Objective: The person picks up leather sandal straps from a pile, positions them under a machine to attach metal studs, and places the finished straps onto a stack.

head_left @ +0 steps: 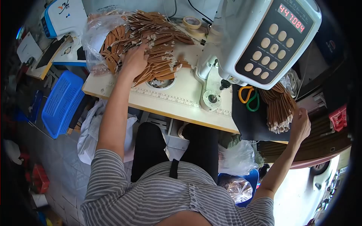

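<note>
Touching the heap of brown strips (162,39) toward the far-left corner of the bench (181,94) with left hand (135,60), best to separate gently, keeping the fanned stack (278,109) aligned beside right hand (301,125) near the right edge, both grips unclear.

A workshop (keypad machine (260,41), heaped brown strips (160,52))

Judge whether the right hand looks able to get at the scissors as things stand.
Probably yes: the right hand is at the edge of the brown strips, and the scissors lie beyond them, handles uncovered. It would likely pass over the strips, minding the machine close by.
</note>
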### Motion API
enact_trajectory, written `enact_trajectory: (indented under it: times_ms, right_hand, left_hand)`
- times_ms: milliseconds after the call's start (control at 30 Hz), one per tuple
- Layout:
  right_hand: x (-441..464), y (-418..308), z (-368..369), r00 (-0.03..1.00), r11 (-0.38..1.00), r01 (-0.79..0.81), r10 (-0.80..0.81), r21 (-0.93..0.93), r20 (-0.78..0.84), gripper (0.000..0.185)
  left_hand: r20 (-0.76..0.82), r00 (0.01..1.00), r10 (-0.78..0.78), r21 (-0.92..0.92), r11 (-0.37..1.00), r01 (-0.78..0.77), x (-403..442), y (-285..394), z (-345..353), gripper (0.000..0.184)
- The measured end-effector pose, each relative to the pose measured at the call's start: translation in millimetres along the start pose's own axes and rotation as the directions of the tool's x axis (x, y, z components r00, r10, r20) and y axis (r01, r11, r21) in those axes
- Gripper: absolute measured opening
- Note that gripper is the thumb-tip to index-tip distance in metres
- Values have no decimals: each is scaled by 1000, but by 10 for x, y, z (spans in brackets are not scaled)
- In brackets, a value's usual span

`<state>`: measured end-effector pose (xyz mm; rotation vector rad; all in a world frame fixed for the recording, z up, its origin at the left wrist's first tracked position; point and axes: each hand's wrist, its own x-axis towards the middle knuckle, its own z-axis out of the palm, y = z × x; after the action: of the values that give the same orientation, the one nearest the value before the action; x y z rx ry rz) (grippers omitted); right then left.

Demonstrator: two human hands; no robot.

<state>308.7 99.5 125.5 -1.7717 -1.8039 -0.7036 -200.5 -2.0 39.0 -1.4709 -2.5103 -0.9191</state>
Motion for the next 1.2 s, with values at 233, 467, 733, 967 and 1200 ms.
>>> enact_trajectory:
  times_ms: [233, 467, 733, 967, 1200]
  right_hand:
    - [-672, -603, -111, 989, 715, 99, -146, 692, 9, 9]
    - [-1231, -1248, -23, 802, 318, -243, -466, 917, 374, 18]
    - [-1247, -1595, 166, 574, -89, -728, -621, 680, 534, 16]
    - [-1016, -1581, 354, 530, -172, -829, -545, 532, 650, 11]
    - [-876, -1617, 531, 545, -175, -803, -603, 570, 582, 12]
  left_hand:
    - [31, 998, 52, 74, 996, -54, 48, 37, -167, 31]
    - [-296, 925, 237, -274, 907, -320, -699, 584, -396, 27]
    - [-246, 840, 483, -282, 794, -539, -1496, 1085, 175, 32]
    - [295, 951, 92, -882, 410, 234, -1802, 1300, 426, 23]
    - [465, 884, -44, -839, -339, 424, -1234, 1381, 604, 30]
